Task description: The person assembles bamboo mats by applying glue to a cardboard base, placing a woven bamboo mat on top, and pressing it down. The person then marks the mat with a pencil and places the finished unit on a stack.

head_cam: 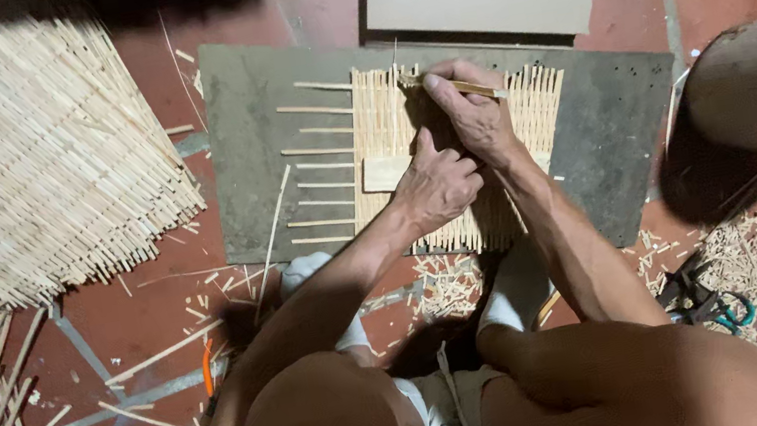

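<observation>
Below us: a person squats on a red tiled floor.
Mat: we see a small woven bamboo mat on a grey board.
Left hand: a closed fist pressing the mat.
Right hand: fingers pinching a bamboo strip at the mat's far edge.
Left side: a larger woven panel lies well apart.

On a grey board on the red floor, the left hand presses a woven bamboo mat while the right hand grips a bamboo strip.
</observation>
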